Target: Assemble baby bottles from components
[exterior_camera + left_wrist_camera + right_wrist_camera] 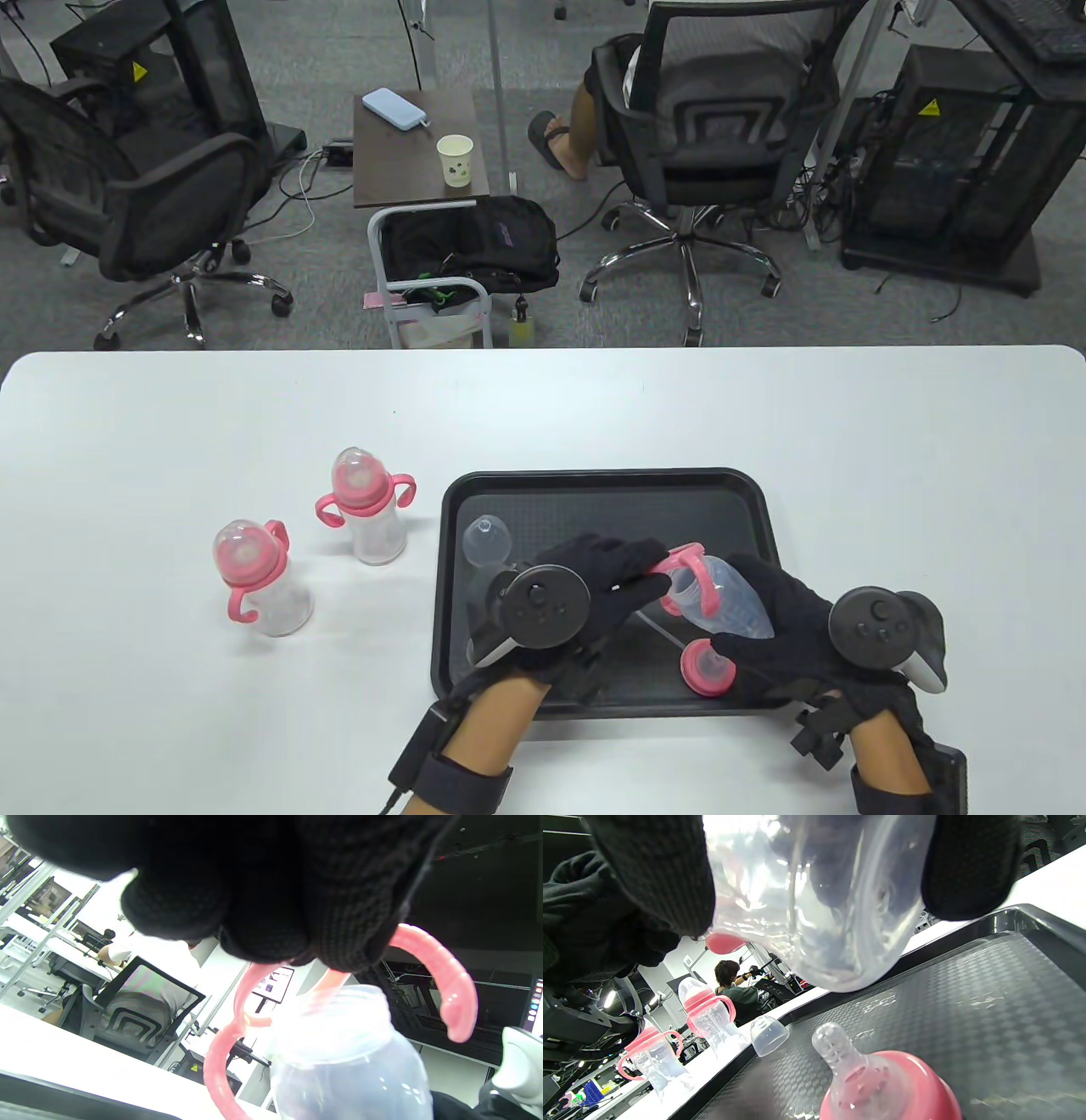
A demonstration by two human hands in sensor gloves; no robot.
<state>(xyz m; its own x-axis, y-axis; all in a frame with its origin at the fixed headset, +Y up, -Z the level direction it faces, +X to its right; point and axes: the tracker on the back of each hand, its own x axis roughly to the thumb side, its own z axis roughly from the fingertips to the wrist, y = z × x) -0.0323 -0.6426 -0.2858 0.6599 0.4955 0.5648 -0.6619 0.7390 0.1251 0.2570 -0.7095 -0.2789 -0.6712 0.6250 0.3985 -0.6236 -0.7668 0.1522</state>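
My right hand (768,624) grips a clear bottle body (734,604) and holds it tilted above the black tray (607,488); the body fills the top of the right wrist view (818,899). My left hand (615,581) holds the pink handle ring (685,573) at the bottle's neck, also seen in the left wrist view (437,976). A pink collar with its clear nipple (706,668) lies on the tray under my right hand, close in the right wrist view (878,1082). A clear dome cap (487,540) lies at the tray's left.
Two assembled bottles with pink handles stand on the white table left of the tray, one nearer (254,577) and one farther back (366,505). A thin clear straw (657,628) lies on the tray between my hands. Office chairs and a cart stand beyond the table's far edge.
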